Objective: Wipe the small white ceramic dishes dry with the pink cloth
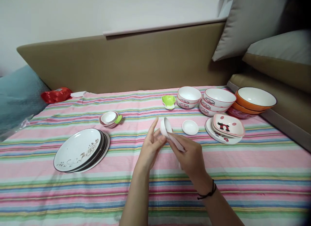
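My left hand [151,145] holds a small white bowl [164,127], tilted on its side, by its lower edge between thumb and fingers. Against the bowl's near right side, my right hand [191,153] is closed on a soft white piece that looks like a cloth or tissue [178,143]; part of it hangs below the fingers. A small white dish [190,127] lies just beyond my right hand. Farther back is a green leaf-shaped dish [168,101].
On the striped cloth [136,193], stacked plates [79,150] and nested small bowls [109,117] stand left. Right are patterned bowls [189,95], more patterned bowls [217,99], orange bowls [255,99] and plates under a square dish [228,125]. A red bag [57,95] lies back left.
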The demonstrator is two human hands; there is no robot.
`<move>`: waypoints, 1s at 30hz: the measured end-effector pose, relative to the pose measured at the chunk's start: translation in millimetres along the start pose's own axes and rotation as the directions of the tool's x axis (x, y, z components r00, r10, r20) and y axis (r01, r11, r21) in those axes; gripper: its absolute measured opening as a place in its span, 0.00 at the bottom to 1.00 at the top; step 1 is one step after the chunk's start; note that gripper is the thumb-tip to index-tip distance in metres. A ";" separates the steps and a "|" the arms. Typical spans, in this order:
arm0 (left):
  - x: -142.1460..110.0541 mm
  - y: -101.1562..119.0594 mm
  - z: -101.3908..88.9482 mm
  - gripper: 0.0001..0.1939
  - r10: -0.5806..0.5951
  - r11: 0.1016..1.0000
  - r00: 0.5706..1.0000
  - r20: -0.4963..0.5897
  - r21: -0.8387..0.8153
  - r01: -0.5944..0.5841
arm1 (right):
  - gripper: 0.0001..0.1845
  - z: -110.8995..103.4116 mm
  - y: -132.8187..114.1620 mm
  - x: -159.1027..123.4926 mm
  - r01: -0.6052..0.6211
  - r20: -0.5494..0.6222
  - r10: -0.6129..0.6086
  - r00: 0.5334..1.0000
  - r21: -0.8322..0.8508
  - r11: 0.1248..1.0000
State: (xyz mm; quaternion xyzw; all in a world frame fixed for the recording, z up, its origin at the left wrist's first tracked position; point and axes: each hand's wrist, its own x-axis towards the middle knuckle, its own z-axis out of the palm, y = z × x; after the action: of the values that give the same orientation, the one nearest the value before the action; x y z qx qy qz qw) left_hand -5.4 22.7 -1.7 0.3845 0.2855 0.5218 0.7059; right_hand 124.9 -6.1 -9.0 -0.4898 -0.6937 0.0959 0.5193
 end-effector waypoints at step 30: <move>-0.1 -0.3 -5.8 0.25 -0.035 0.995 0.992 -0.120 0.085 0.045 | 0.22 -3.1 14.6 -1.6 -0.023 0.183 0.028 0.983 -0.026 0.999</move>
State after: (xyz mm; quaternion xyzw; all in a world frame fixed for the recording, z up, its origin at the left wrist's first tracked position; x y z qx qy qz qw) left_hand -10.0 24.0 -5.1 0.3776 0.3571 0.5164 0.6806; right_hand 135.8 -1.2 -18.0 -0.4941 -0.7332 0.1388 0.4462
